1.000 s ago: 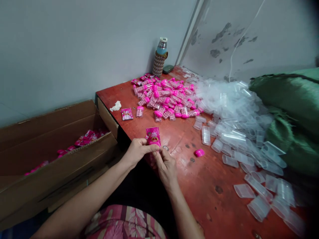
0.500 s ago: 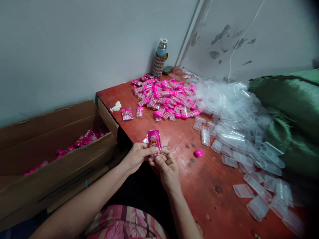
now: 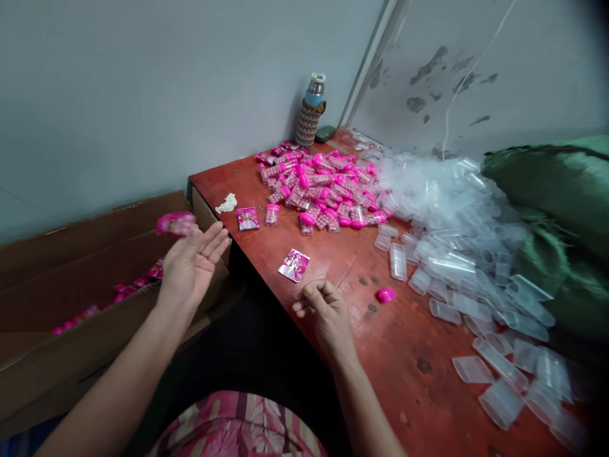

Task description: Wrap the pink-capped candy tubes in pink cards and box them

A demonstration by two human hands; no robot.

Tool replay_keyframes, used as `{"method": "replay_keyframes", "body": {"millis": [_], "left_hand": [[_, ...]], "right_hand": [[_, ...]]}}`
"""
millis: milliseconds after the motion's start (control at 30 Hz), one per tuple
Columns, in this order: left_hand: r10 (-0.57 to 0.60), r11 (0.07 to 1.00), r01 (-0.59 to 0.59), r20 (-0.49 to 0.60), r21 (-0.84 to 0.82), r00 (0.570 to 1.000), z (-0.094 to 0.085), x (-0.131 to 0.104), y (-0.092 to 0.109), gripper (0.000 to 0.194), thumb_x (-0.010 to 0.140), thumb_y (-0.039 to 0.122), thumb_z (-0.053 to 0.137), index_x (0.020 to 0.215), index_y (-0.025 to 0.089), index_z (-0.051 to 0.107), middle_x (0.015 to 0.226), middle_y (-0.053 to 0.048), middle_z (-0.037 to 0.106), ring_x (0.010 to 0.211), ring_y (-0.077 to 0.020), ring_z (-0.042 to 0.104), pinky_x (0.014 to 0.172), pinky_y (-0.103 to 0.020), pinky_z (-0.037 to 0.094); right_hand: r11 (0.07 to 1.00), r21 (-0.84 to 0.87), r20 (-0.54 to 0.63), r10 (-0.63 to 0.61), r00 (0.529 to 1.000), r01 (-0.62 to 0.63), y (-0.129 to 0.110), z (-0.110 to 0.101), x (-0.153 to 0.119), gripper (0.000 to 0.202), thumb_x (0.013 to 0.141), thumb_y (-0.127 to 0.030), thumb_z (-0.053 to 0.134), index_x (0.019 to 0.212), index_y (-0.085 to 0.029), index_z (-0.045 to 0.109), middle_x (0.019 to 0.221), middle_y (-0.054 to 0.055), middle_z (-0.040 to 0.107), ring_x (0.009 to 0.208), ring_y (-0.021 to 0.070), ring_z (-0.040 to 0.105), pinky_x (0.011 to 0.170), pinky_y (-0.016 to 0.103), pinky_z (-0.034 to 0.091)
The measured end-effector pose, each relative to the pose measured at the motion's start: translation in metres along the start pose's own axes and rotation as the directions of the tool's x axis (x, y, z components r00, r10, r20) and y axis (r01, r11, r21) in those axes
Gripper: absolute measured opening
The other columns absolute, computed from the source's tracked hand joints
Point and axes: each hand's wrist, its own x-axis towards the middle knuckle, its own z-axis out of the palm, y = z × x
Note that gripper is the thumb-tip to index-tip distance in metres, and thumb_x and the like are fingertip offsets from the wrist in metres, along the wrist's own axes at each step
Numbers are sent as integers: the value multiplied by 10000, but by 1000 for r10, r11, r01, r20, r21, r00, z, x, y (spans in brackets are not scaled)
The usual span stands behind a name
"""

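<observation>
One blurred, oblong, pink-and-clear plastic bottle (image 3: 176, 223), held two-handed half-second ago, now eleven o'clock over brown cardboard box (image 3: 95, 254), seemingly finished. Left hand (image 3: 191, 270) beside it, fingers opened out; right hand (image 3: 328, 311) curled, grip unclear.

My 1 view looks from my head, at the left edge of the red table (image 3: 399, 368), forward and down across it. It sits near enough to catch my left hand (image 3: 188, 270), past that edge, and my right hand (image 3: 329, 309), just inside it, and wide enough to reach the wall (image 3: 143, 95) behind the table and the cardboard box (image 3: 47, 381) to its left.
</observation>
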Motion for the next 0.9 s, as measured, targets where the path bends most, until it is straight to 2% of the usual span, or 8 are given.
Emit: {"method": "replay_keyframes", "body": {"millis": [100,133,200,300,400,467,633,900], "left_hand": [[18,929,-51,94,365,995,2,4,-18,398,737,336,600,1103,188,540,1057,-97,641,1006,-225,576,912,-455,398],[42,842,-129,174,524,984,7,2,-30,421,744,352,587,1126,181,538,1117,-109,609,1052,-230,545,941,-452,369],[46,565,-380,432,732,901,18,-4,-55,398,763,378,554,1114,191,568,1230,-94,529,1165,-235,444,1009,-448,276],[-14,204,-631,646,749,763,30,-9,-85,348,798,364,509,1105,217,584,1273,-64,488,1242,-258,332,1038,-497,170],[-14,36,-674,674,738,738,33,-8,-100,273,825,327,473,1044,254,619,1247,-31,517,1235,-252,342,1033,-519,163],[24,17,-662,661,750,750,33,-7,-104,254,833,316,459,1013,268,633,1208,-12,551,1226,-240,357,1033,-517,171],[103,73,-651,644,755,758,35,-7,-109,241,837,302,453,966,261,653,1119,-9,613,1191,-229,403,1036,-520,163],[109,154,-666,658,730,745,33,-11,-108,255,797,319,513,1007,245,639,1167,-41,580,1205,-253,385,1029,-511,173]], "right_hand": [[998,-54,-43,7,999,-9,-2,-6,3,186,752,-338,603,712,-167,541,667,5,626,515,97,579,474,198,444],[997,-72,-45,8,999,-11,-3,-8,4,191,749,-343,604,709,-167,541,666,4,624,513,97,577,474,198,442],[993,-114,-38,5,999,-10,-6,-10,6,195,744,-349,606,708,-168,543,653,1,623,502,95,571,472,199,439],[979,-204,-30,3,1000,-9,-12,-14,7,202,734,-358,612,700,-170,547,594,-11,612,458,87,546,451,193,418],[966,-260,-22,14,1000,-19,-16,-21,10,218,725,-375,617,688,-174,541,553,-15,604,432,86,522,419,185,384],[961,-275,-2,14,1000,-14,-17,-27,14,222,725,-383,615,690,-178,537,548,-13,604,432,91,515,400,183,366],[935,-353,25,-29,999,36,-19,-29,24,224,736,-386,600,689,-176,540,567,-3,609,473,109,538,422,196,384],[919,-385,15,-80,997,79,-16,-23,10,248,730,-408,596,664,-175,544,521,-9,597,432,101,498,404,198,353]]}}
